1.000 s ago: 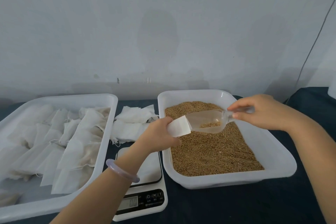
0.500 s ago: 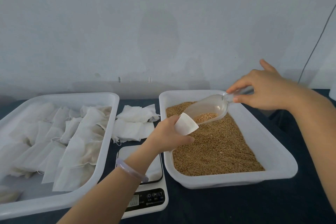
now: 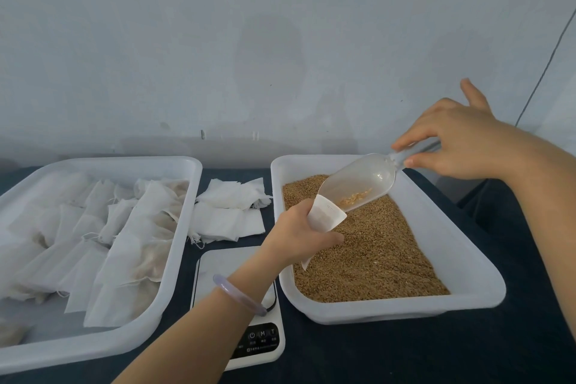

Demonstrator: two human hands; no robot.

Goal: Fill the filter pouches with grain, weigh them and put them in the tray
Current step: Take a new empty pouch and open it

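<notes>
**Scoop tipped at the pouch mouth**

Nearest us, the scale (image 3: 224, 271) sits bare on the dark worktop (image 3: 405, 355), so nothing is weighed for this one yet. Just beyond, the left hand (image 3: 296, 234) has its fingers curled round an open filter pouch (image 3: 327, 217), held over the grain (image 3: 383, 259) in the bin (image 3: 405, 310). The clear scoop (image 3: 358, 182) tilts into its mouth with little grain in the bowl; I'd call this fill nearly done. The right hand (image 3: 461, 140) pinches the scoop's handle, little finger flicked out. Over on the left, the tray (image 3: 78, 352) already holds many filled pouches (image 3: 137, 246), and empty pouches (image 3: 227, 218) wait behind the scale. Weighing and traying remain.
</notes>
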